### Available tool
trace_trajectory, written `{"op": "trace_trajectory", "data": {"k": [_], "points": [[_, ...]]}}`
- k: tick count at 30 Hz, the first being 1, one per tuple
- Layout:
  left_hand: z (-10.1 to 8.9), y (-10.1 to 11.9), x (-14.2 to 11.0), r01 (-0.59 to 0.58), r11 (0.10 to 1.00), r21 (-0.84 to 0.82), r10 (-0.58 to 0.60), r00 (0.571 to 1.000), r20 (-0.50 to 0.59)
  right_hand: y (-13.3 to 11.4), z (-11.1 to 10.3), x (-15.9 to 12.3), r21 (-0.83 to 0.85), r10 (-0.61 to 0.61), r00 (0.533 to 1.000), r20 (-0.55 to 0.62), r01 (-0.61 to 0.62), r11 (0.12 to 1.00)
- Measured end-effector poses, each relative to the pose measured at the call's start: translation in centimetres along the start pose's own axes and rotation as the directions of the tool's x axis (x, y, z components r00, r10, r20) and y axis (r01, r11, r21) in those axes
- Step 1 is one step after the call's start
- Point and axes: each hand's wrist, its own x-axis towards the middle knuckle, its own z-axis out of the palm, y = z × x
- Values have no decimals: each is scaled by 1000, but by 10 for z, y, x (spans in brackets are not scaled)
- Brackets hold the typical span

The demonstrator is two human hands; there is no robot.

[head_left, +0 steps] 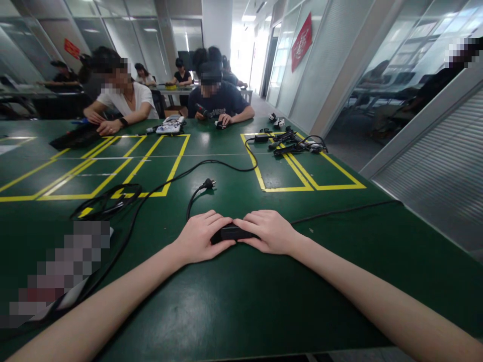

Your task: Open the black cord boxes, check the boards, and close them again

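A black power adapter lies on the green table between my hands. Its left end is gripped by my left hand, fingers over the top and thumb along the near side. My right hand is closed around the other end in the same way, so only the middle of the adapter shows. Beyond my left hand, a black cord rises from behind the fingers to a power plug lying on the table. A thin black cable runs from behind my right hand toward the table's right edge.
A coiled black cable lies at left, above a pixelated pale object. Yellow tape marks out boxes. Black adapters and cables are piled far right. Two people sit across the table, one handling a black object.
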Motion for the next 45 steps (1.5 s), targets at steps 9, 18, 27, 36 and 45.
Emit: {"op": "trace_trajectory", "data": {"k": [9, 18, 27, 36, 45], "points": [[-4, -6, 0, 142, 952, -271, -118, 988, 103, 0, -3, 1, -171, -116, 988, -105, 97, 980], [-3, -4, 1, -40, 993, -113, 36, 999, -39, -4, 5, -2, 252, 141, 978, -154, -99, 963], [-1, -5, 0, -77, 996, -37, 73, 992, -102, -6, 8, 1, 501, 385, 918, -96, -289, 816], [-1, -6, 2, 53, 990, -128, -51, 999, 17, -6, 7, 0, 380, 228, 944, -238, -125, 916], [-1, -3, -1, 29, 995, -99, -28, 1000, 6, -8, 4, 0, 428, 264, 955, -137, -184, 885]]}}
